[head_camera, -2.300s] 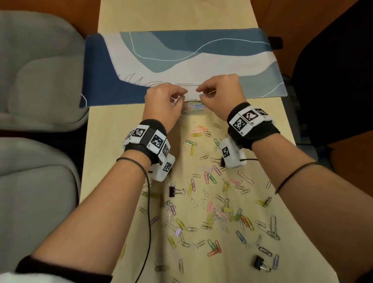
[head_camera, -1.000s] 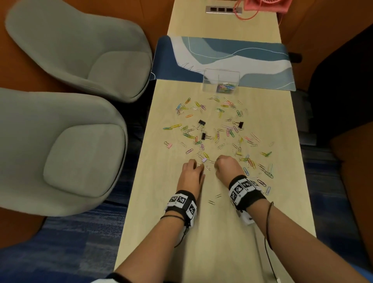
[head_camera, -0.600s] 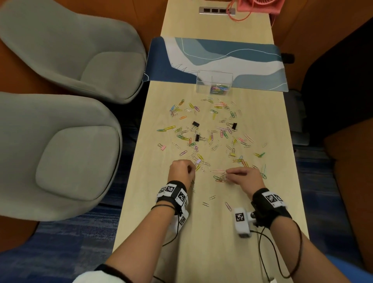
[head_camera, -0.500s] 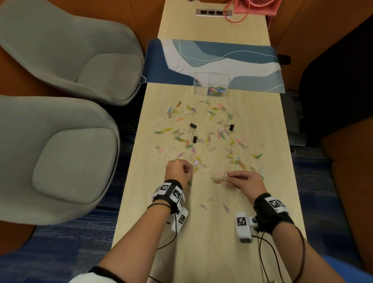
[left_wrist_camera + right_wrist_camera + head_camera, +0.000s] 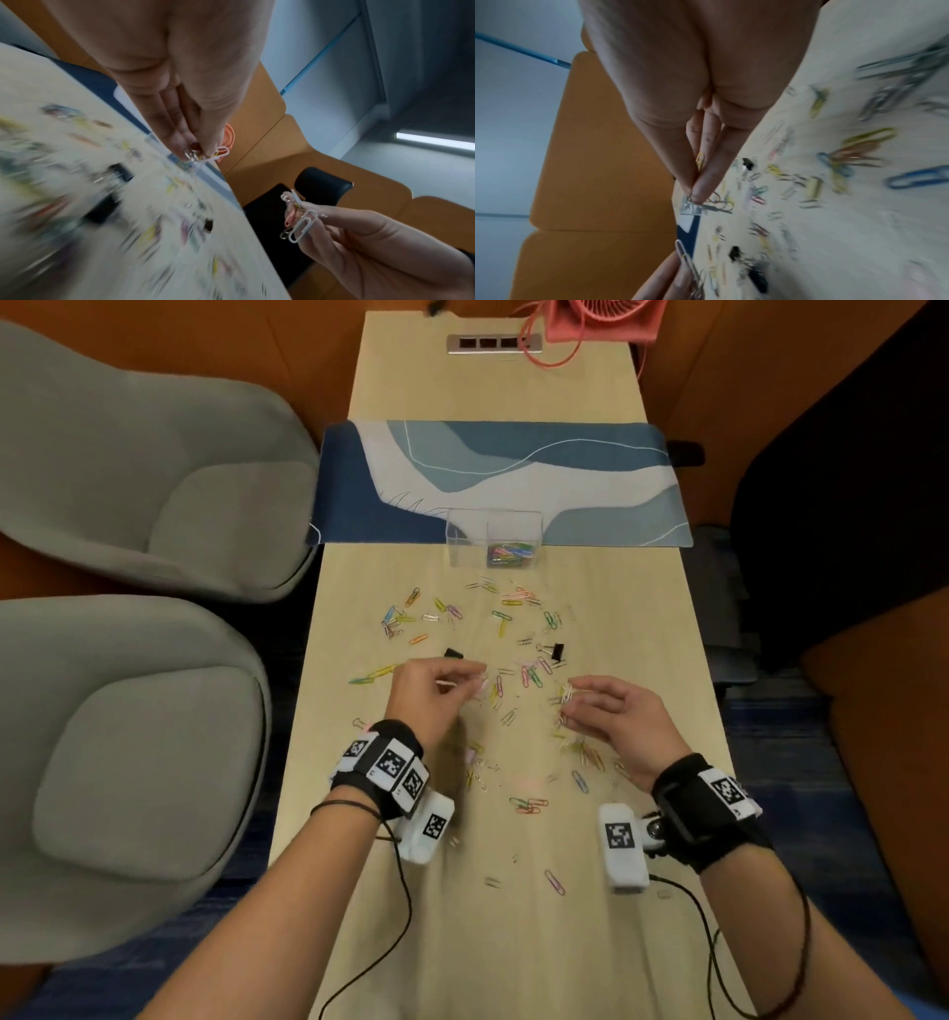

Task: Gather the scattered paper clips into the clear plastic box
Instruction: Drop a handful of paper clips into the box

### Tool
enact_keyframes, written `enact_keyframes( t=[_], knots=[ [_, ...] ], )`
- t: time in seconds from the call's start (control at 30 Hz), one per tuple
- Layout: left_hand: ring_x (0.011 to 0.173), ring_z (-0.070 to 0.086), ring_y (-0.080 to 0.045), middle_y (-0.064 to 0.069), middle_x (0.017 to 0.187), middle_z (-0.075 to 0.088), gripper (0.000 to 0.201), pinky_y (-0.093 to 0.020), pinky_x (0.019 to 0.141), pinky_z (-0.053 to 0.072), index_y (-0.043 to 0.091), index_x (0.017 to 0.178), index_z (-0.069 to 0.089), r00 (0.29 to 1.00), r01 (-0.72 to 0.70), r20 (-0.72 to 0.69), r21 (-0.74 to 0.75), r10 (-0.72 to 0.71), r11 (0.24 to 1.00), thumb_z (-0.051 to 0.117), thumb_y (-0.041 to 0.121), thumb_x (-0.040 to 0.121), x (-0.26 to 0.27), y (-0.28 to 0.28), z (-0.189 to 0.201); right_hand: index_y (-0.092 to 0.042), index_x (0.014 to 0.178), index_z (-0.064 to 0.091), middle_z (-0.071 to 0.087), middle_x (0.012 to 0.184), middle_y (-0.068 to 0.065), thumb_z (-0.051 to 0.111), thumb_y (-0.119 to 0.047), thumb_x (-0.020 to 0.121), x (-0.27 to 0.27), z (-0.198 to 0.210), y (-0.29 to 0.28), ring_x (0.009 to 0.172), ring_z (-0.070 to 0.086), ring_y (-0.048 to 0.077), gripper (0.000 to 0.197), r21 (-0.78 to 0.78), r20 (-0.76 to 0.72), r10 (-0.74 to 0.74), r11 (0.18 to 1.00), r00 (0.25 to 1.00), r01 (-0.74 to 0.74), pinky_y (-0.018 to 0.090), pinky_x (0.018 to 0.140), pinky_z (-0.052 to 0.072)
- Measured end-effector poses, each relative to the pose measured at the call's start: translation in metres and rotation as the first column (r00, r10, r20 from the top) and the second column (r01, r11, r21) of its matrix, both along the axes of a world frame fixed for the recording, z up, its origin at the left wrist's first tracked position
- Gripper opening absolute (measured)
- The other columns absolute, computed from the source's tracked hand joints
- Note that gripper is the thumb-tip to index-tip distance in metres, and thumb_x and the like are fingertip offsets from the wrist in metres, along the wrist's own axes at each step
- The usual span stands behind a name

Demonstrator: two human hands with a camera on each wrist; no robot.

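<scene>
Coloured paper clips (image 5: 524, 675) lie scattered over the pale wooden table (image 5: 642, 618). The clear plastic box (image 5: 494, 537) stands at the mat's near edge with several clips (image 5: 511, 553) inside. My left hand (image 5: 436, 690) is lifted above the table and pinches a few clips (image 5: 205, 155) at its fingertips. My right hand (image 5: 606, 711) is also raised, to the right, pinching a small bunch of clips (image 5: 299, 221), seen held between thumb and finger (image 5: 700, 162). Both hands are well short of the box.
Black binder clips (image 5: 557, 650) lie among the paper clips. A blue patterned desk mat (image 5: 513, 469) is behind the box, and a pink fan (image 5: 601, 318) with its cord at the far end. Grey chairs (image 5: 154, 505) stand to the left.
Both hands picked clips off the near part of the table, lifted, and moved forward toward the middle of the scatter. The head view has moved closer over the table.
</scene>
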State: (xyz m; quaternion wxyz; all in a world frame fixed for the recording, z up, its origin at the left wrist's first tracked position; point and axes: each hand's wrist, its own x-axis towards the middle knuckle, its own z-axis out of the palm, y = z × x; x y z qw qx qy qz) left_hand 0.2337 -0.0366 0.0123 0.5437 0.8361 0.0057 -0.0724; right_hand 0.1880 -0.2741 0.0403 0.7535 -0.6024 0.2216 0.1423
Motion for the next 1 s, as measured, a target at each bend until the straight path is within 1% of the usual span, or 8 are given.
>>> enact_keyframes(
  t=[0.13,0.23,0.37,0.5,0.63,0.77,0.9,1.0],
  knots=[
    [0.080,0.067,-0.011,0.009,0.087,0.075,0.016,-0.031,0.079,0.059,0.021,0.093,0.078,0.996,-0.054,0.064,-0.046,0.056,0.997,0.078,0.012,0.080,0.064,-0.018,0.011,0.001,0.105,0.064,0.067,0.093,0.021,0.066,0.008,0.079,0.051,0.023,-0.006,0.081,0.070,0.021,0.027,0.083,0.067,-0.092,0.993,0.994,0.086,0.023,0.075,0.058],
    [0.080,0.068,-0.011,0.009,0.087,0.074,0.017,-0.035,0.081,0.059,0.024,0.094,0.077,0.989,-0.075,0.125,-0.067,0.083,0.995,0.077,0.012,0.081,0.112,-0.028,0.016,-0.002,0.103,0.062,0.067,0.093,0.017,0.062,0.009,0.082,0.092,0.034,-0.012,0.085,0.068,0.021,0.024,0.147,0.121,-0.185,0.975,0.975,0.166,0.025,0.079,0.058],
    [0.080,0.068,-0.007,0.007,0.089,0.074,0.017,-0.028,0.081,0.058,0.017,0.100,0.076,0.962,-0.127,0.233,-0.095,0.146,0.987,0.074,0.013,0.084,0.163,-0.039,0.026,0.002,0.107,0.059,0.067,0.092,0.016,0.061,0.011,0.083,0.137,0.034,-0.014,0.087,0.067,0.023,0.025,0.242,0.131,-0.297,0.935,0.946,0.260,0.024,0.077,0.057],
    [0.081,0.068,-0.006,0.004,0.092,0.075,0.019,-0.025,0.080,0.057,0.015,0.104,0.075,0.943,-0.154,0.278,-0.131,0.185,0.979,0.072,0.013,0.086,0.206,-0.050,0.020,0.004,0.108,0.060,0.067,0.090,0.016,0.063,0.010,0.083,0.175,0.026,-0.012,0.086,0.067,0.023,0.026,0.255,0.149,-0.316,0.928,0.937,0.272,0.024,0.076,0.057],
    [0.084,0.069,-0.010,0.001,0.092,0.074,0.021,-0.025,0.078,0.058,0.016,0.109,0.074,0.953,-0.103,0.268,-0.151,0.141,0.983,0.071,0.016,0.088,0.226,-0.067,0.001,-0.002,0.103,0.063,0.068,0.095,0.019,0.067,0.008,0.081,0.208,0.024,-0.009,0.083,0.070,0.022,0.024,0.133,0.213,-0.255,0.964,0.943,0.231,0.027,0.078,0.057],
    [0.089,0.068,-0.005,0.010,0.097,0.074,0.022,-0.033,0.080,0.060,0.021,0.106,0.075,0.967,-0.008,0.253,-0.045,0.019,0.999,0.073,0.013,0.086,0.235,-0.068,-0.025,-0.003,0.101,0.067,0.069,0.093,0.020,0.070,0.006,0.079,0.243,0.025,-0.014,0.080,0.070,0.022,0.024,-0.115,0.329,-0.107,0.982,0.938,0.152,0.025,0.074,0.057],
    [0.090,0.066,-0.006,0.009,0.097,0.072,0.020,-0.028,0.077,0.059,0.019,0.104,0.075,0.943,0.000,0.334,0.006,-0.002,1.000,0.071,0.011,0.086,0.240,-0.069,-0.038,0.002,0.103,0.067,0.068,0.092,0.021,0.071,0.007,0.078,0.268,0.020,-0.021,0.079,0.069,0.024,0.025,-0.238,0.361,-0.032,0.963,0.932,0.125,0.026,0.073,0.058],
    [0.088,0.066,-0.005,0.005,0.095,0.072,0.019,-0.026,0.079,0.057,0.014,0.100,0.076,0.911,0.037,0.407,0.063,-0.060,0.997,0.070,0.004,0.086,0.240,-0.069,-0.042,-0.002,0.098,0.068,0.068,0.090,0.020,0.072,0.007,0.077,0.279,0.007,-0.019,0.079,0.069,0.025,0.023,-0.282,0.349,0.008,0.954,0.937,0.097,0.029,0.074,0.059]
  ],
)
